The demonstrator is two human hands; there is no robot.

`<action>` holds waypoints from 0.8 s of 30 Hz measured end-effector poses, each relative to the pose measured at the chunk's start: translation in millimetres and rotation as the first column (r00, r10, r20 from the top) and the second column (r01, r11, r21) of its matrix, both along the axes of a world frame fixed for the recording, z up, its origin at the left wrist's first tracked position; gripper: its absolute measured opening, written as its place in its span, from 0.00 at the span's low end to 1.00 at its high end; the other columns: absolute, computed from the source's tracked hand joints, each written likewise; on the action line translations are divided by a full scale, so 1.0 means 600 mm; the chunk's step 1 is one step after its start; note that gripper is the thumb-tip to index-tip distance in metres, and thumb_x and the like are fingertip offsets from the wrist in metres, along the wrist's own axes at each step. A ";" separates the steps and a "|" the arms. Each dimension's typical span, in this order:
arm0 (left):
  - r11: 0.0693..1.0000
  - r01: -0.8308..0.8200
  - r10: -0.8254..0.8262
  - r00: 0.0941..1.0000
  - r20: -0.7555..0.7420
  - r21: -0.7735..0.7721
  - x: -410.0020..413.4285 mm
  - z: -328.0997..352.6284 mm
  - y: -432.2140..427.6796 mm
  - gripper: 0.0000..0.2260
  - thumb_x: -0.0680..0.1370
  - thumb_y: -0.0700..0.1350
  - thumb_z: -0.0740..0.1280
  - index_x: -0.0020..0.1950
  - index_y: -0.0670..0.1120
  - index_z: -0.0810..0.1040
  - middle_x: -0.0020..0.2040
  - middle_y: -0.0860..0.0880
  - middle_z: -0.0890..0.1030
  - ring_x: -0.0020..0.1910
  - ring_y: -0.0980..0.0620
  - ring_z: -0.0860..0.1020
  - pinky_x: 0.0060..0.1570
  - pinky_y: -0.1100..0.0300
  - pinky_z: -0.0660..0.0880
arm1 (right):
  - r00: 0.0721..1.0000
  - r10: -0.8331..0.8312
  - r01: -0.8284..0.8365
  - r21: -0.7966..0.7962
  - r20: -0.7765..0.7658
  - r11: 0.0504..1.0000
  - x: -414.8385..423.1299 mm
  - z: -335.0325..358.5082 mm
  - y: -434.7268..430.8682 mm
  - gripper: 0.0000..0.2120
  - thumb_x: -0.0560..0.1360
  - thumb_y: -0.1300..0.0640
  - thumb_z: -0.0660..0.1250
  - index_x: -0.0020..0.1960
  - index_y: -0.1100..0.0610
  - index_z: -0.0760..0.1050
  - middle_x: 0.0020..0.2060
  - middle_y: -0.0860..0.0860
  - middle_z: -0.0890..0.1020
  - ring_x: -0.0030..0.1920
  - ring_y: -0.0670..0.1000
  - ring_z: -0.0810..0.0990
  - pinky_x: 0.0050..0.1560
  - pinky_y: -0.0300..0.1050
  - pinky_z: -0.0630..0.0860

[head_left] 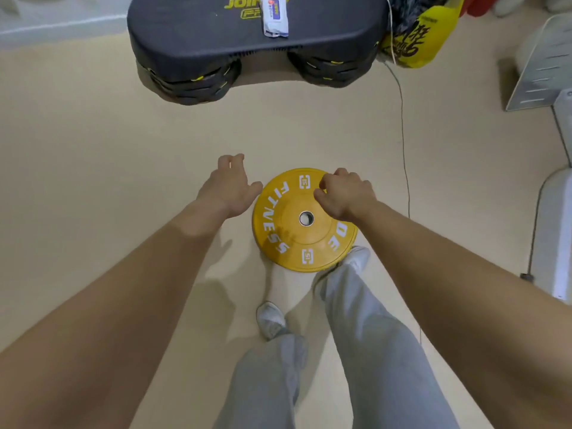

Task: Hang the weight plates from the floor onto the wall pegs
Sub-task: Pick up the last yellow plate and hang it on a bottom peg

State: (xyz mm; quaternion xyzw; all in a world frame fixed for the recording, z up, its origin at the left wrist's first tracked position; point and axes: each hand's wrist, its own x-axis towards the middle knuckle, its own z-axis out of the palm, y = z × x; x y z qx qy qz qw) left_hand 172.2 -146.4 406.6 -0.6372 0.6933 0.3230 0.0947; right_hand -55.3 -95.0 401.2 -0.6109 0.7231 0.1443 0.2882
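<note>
While 1 yellow plate (280, 212) lies flat, step: pickup. Right hand (345, 196) fingers curled over far rim, grip unclear; left hand (230, 187) spread, empty, alongside. Next: 2-handed lift.

A home gym: aerobic step platform (257, 32), yellow weight plate (278, 224), beige floor (93, 150).

Well beyond the fingers (232, 159) stands a black step platform (216, 35), a white packet (275, 20) lying on top. Right of it sits a yellow bag (433, 35); a thin cord (402, 134) trails nearer.
</note>
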 end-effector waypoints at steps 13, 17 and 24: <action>0.955 -0.259 0.266 0.963 -0.035 0.143 -0.055 -0.450 -0.092 0.27 0.80 0.53 0.63 0.76 0.43 0.63 0.70 0.41 0.72 0.69 0.43 0.71 0.66 0.51 0.67 | 0.994 0.108 -0.111 0.101 0.028 0.989 -0.020 -0.430 -0.151 0.22 0.82 0.43 0.54 0.70 0.53 0.72 0.69 0.57 0.70 0.68 0.62 0.69 0.65 0.59 0.67; 0.912 -0.376 0.389 0.920 -0.057 0.164 -0.058 -0.591 -0.108 0.27 0.80 0.54 0.63 0.76 0.44 0.64 0.73 0.42 0.69 0.71 0.44 0.69 0.67 0.52 0.65 | 0.987 0.158 -0.160 0.080 0.033 0.984 -0.013 -0.571 -0.190 0.25 0.82 0.41 0.56 0.73 0.53 0.69 0.72 0.57 0.67 0.72 0.61 0.65 0.67 0.60 0.64; 0.763 -0.594 0.623 0.781 -0.044 0.255 -0.036 -0.810 -0.140 0.30 0.81 0.57 0.59 0.79 0.44 0.59 0.76 0.41 0.66 0.73 0.41 0.66 0.67 0.52 0.64 | 0.979 0.185 -0.184 -0.030 0.079 0.983 0.018 -0.775 -0.260 0.29 0.79 0.44 0.60 0.78 0.49 0.62 0.77 0.55 0.59 0.75 0.61 0.59 0.70 0.60 0.60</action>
